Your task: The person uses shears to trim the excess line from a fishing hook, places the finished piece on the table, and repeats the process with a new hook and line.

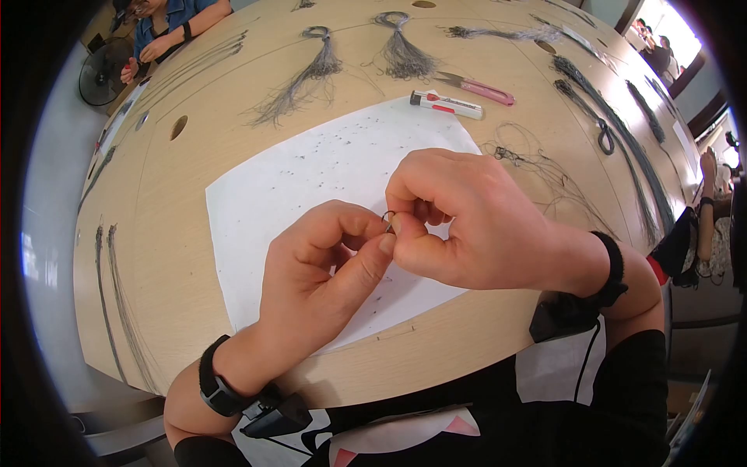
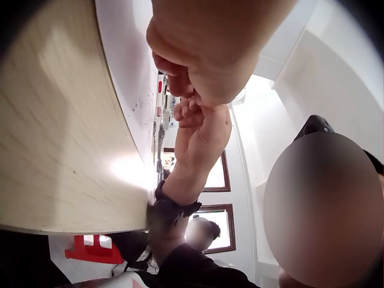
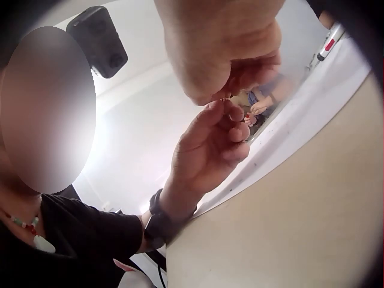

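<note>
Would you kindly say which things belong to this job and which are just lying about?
Belongs, apparently:
small curved piece between left hand and right hand
white sheet beneath

Seemingly lying about:
pink-handled snips
looped strand bundles
white-and-red object

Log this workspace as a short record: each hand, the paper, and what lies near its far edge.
Left hand: pinches small dark curved piece
Right hand: pinches the same piece
Paper: white, beneath both hands, scattered with dark specks
Near far edge: white tube, pink-handled snips
</note>
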Demonstrator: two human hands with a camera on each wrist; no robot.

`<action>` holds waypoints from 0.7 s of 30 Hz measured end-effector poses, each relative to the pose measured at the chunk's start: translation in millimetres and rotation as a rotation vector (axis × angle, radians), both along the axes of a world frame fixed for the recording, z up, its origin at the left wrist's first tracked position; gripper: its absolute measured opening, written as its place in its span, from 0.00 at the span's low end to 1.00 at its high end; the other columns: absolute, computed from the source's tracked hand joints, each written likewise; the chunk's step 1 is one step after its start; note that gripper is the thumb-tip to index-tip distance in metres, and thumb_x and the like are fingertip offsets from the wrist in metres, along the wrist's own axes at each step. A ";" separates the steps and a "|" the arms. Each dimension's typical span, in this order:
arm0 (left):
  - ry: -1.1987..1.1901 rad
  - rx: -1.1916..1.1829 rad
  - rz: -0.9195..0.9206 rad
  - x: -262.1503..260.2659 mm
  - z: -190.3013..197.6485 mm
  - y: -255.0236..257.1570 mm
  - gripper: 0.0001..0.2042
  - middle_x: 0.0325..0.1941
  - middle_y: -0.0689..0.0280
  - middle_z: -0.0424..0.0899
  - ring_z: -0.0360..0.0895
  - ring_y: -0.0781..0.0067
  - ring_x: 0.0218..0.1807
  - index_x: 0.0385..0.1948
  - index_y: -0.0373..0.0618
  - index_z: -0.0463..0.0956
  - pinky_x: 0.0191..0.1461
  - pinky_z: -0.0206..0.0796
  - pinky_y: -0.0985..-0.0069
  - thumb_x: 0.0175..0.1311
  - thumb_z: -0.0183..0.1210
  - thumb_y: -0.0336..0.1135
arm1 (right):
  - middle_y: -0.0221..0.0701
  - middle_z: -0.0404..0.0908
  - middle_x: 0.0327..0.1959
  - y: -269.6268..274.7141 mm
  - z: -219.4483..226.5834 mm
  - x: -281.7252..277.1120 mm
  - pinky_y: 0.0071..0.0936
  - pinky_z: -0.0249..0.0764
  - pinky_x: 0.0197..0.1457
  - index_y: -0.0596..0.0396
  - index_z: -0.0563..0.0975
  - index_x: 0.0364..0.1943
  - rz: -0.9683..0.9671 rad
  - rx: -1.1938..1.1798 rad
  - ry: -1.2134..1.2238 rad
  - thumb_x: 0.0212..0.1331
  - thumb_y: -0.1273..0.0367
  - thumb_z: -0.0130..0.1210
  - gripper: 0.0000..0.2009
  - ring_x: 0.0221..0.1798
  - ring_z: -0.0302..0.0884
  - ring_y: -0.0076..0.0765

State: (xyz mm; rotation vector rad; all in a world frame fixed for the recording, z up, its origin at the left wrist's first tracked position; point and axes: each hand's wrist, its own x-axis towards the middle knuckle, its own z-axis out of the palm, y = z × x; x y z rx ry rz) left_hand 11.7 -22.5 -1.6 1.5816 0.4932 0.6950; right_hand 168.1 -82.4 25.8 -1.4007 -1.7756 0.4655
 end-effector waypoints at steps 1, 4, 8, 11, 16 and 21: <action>0.022 0.081 0.022 -0.3 -0.8 1.4 0.02 0.24 0.73 0.73 0.65 0.88 0.25 0.24 0.42 0.71 0.25 0.56 0.89 0.50 0.55 0.27 | 0.38 0.68 0.15 0.2 -0.4 -0.4 0.32 0.64 0.24 0.60 0.66 0.15 0.001 0.000 0.000 0.37 0.72 0.50 0.07 0.20 0.67 0.43; 0.082 0.232 0.039 -1.8 -1.6 5.8 0.02 0.22 0.72 0.72 0.63 0.87 0.23 0.22 0.43 0.71 0.23 0.53 0.88 0.49 0.55 0.26 | 0.40 0.68 0.16 0.3 -2.9 -1.6 0.33 0.64 0.26 0.61 0.66 0.16 0.008 -0.032 -0.019 0.38 0.71 0.50 0.07 0.22 0.67 0.45; 0.068 0.279 0.023 -1.7 -1.3 6.8 0.02 0.21 0.71 0.71 0.61 0.86 0.21 0.21 0.43 0.71 0.21 0.50 0.87 0.47 0.53 0.23 | 0.42 0.69 0.19 -0.9 -3.9 -3.9 0.33 0.65 0.29 0.62 0.67 0.20 0.034 -0.013 -0.178 0.39 0.71 0.49 0.07 0.26 0.68 0.46; 0.060 0.305 0.002 -1.0 -2.9 6.5 0.03 0.22 0.71 0.71 0.61 0.86 0.21 0.21 0.42 0.70 0.20 0.49 0.87 0.47 0.52 0.22 | 0.42 0.70 0.21 -2.1 -3.3 -4.9 0.33 0.66 0.31 0.62 0.66 0.21 0.046 0.049 -0.317 0.38 0.71 0.50 0.08 0.28 0.68 0.45; 0.060 0.263 0.008 -0.1 -0.7 5.6 0.03 0.22 0.71 0.71 0.62 0.86 0.22 0.21 0.42 0.70 0.21 0.50 0.87 0.47 0.51 0.22 | 0.39 0.69 0.22 -3.3 -2.3 -7.7 0.32 0.65 0.32 0.60 0.66 0.21 -0.001 0.131 -0.468 0.38 0.71 0.51 0.08 0.29 0.68 0.42; 0.035 0.161 0.024 0.5 -1.2 3.5 0.03 0.22 0.70 0.71 0.64 0.85 0.23 0.21 0.42 0.71 0.22 0.52 0.87 0.48 0.50 0.22 | 0.34 0.62 0.20 -1.2 -8.6 -8.9 0.30 0.60 0.27 0.56 0.63 0.19 -0.032 0.330 -0.504 0.31 0.75 0.52 0.09 0.24 0.61 0.39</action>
